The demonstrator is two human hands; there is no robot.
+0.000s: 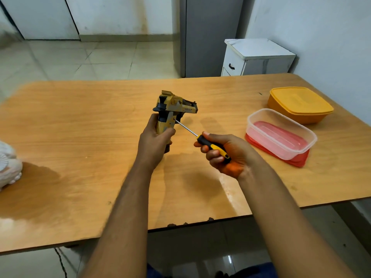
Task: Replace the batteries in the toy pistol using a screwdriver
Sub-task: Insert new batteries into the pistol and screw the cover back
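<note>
1. My left hand (153, 139) grips the toy pistol (173, 109) by its handle, fingers and thumb curled round it. Pistol is held upright above the table (80, 137), approx. centre of the top, not touching the surface. Body is tan/yellow w/ black parts; barrel end points away from me and to the right.

2. My right hand (222, 152) grips the screwdriver (200, 137), fingers wrapped round the black-and-yellow handle, thumb on top near the shaft end. Grip is closed tight on the handle; palm faces up/left.

3. Screwdriver shaft runs up and to the left from the handle. Tip sits against the right side of the pistol grip, just below the trigger area, at what looks like a screw hole. Cannot tell whether the tip is seated in a screw head; too small to resolve.

4. Both forearms extend over the near table edge. Hands are near each other, joined only via shaft-to-pistol contact.

5. Other items on the table, right side:
- Clear plastic container (281, 133), open side up, sitting on a red lid (297, 160).
- Orange container (299, 104) w/ lid on, just behind the clear one, near the wall.

6. Left table edge: a white object (9, 167), partly out of frame; cannot ID it.

7. Behind the table: white small cabinet (257, 57) w/ a dark drawer handle, beside a grey tall unit (210, 35). Tiled floor (90, 57) beyond.
</note>
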